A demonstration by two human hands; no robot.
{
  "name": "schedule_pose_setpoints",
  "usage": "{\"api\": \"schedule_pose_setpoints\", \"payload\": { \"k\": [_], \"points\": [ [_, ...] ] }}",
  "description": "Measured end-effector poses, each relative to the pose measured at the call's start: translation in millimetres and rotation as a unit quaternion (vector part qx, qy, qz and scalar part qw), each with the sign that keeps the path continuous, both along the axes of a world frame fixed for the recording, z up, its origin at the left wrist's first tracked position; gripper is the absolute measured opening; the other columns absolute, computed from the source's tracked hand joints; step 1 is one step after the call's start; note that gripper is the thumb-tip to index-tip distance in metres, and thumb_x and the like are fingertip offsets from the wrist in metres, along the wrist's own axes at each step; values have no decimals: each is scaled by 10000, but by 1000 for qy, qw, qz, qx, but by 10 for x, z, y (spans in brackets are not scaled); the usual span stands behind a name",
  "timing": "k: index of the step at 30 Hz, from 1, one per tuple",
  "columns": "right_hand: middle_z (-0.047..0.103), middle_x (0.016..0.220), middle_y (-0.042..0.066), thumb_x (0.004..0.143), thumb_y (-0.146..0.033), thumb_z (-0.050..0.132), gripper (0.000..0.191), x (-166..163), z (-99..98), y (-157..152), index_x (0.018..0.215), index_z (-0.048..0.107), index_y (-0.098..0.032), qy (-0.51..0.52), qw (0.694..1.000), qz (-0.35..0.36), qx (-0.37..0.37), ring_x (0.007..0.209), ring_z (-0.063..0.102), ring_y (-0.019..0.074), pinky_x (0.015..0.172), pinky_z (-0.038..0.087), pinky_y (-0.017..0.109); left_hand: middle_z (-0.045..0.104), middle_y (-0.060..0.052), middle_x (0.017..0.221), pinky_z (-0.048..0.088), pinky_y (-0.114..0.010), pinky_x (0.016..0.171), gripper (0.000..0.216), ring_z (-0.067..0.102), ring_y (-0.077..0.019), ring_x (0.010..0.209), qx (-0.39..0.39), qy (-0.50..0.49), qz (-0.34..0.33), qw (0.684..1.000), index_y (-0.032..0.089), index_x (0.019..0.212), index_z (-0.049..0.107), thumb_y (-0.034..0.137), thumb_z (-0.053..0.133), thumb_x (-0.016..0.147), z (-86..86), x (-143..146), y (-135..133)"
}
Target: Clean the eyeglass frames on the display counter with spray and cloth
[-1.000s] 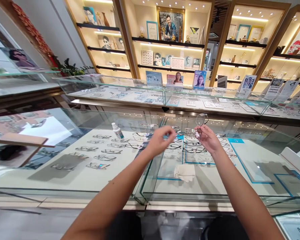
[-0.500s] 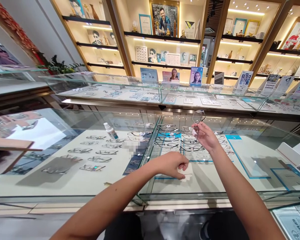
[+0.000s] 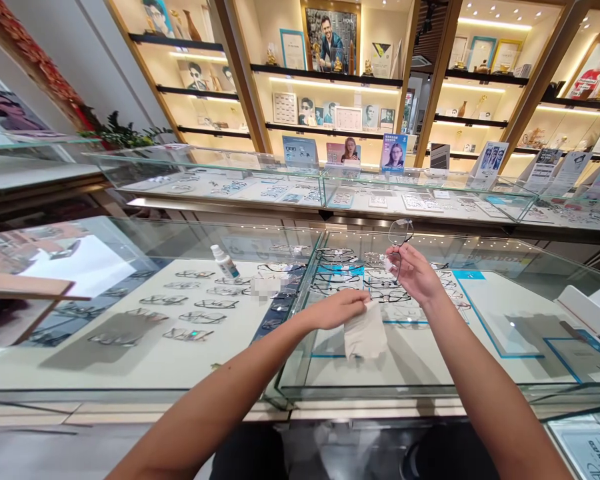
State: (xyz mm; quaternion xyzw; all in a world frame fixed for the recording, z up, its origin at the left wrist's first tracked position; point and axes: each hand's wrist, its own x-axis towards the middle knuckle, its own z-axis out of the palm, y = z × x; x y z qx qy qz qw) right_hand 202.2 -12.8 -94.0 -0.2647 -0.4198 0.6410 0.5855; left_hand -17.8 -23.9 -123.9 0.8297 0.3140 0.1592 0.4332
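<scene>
My right hand is closed on a pair of thin-framed glasses, held upright above the glass display counter. My left hand pinches a white cleaning cloth by its top edge; the cloth hangs down just above the counter glass. The two hands are a short way apart, the cloth lower and to the left of the glasses. Rows of spectacle frames lie inside the case under both hands.
A small white spray bottle stands on the counter to the left. A second glass counter with frames and small posters runs behind. Lit wall shelves hold pictures. A white box sits at the right edge.
My left hand dropped from beside the glasses to the cloth lying on the counter, took hold of it and has now lifted it. My right hand kept the glasses nearly still.
</scene>
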Motion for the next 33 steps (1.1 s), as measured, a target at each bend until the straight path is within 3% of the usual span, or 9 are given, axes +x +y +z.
{"api": "schedule_pose_setpoints", "payload": {
  "k": [4,7,10,13,19,26,30,33],
  "points": [
    [775,923,1,637,-428,978,377,-5,-6,-10,747,664,-252,-8,1000,-11,5,823,650,150,754,541,288,427,12,736,309,-295,640,245,379,-153,691,-90,-143,103,980,211,693,420,405,528,796,8,-50,127],
    [772,915,-1,673,-445,957,359,-27,-15,-23,753,665,-252,-23,1000,-4,14,830,648,146,789,539,299,425,34,715,321,-252,598,273,381,-121,639,-202,-253,172,930,203,750,488,423,650,750,20,-68,170],
    [776,922,-6,648,-470,970,373,-57,-29,-33,745,685,-250,-29,999,3,17,865,656,141,793,520,286,581,6,826,452,-242,663,344,544,-127,714,-284,-337,188,878,190,894,587,423,780,730,51,-84,172],
    [785,958,9,637,-482,973,378,-89,-50,-33,731,691,-249,-38,999,-11,24,957,674,166,848,516,298,672,-35,930,521,-273,711,415,638,-159,796,-312,-382,173,852,186,998,632,438,850,751,73,-97,153],
    [795,1019,19,614,-498,977,367,-161,-115,-19,722,716,-264,-67,997,-46,17,1032,670,203,910,510,335,640,7,847,558,-279,748,505,644,-144,786,-277,-407,149,858,198,968,586,531,898,754,66,-69,109],
    [734,1218,44,665,-481,938,311,-205,-154,-52,693,738,-246,-135,987,-74,47,1184,610,236,1042,439,375,642,32,897,527,-222,752,569,599,-106,818,-201,-468,219,832,208,913,561,586,926,695,73,-57,161],
    [694,1052,26,672,-503,928,311,-173,-135,-68,691,737,-259,-164,979,-102,73,1071,613,220,979,452,356,649,30,951,537,-248,801,534,603,-118,874,-174,-482,256,820,219,912,524,571,890,747,72,-79,195],
    [711,911,11,662,-556,930,350,-183,-121,-98,716,740,-267,-169,982,-59,64,986,643,218,965,457,366,640,32,933,532,-260,799,520,606,-129,876,-155,-476,254,827,235,923,501,582,860,780,79,-77,185]
  ]
}}
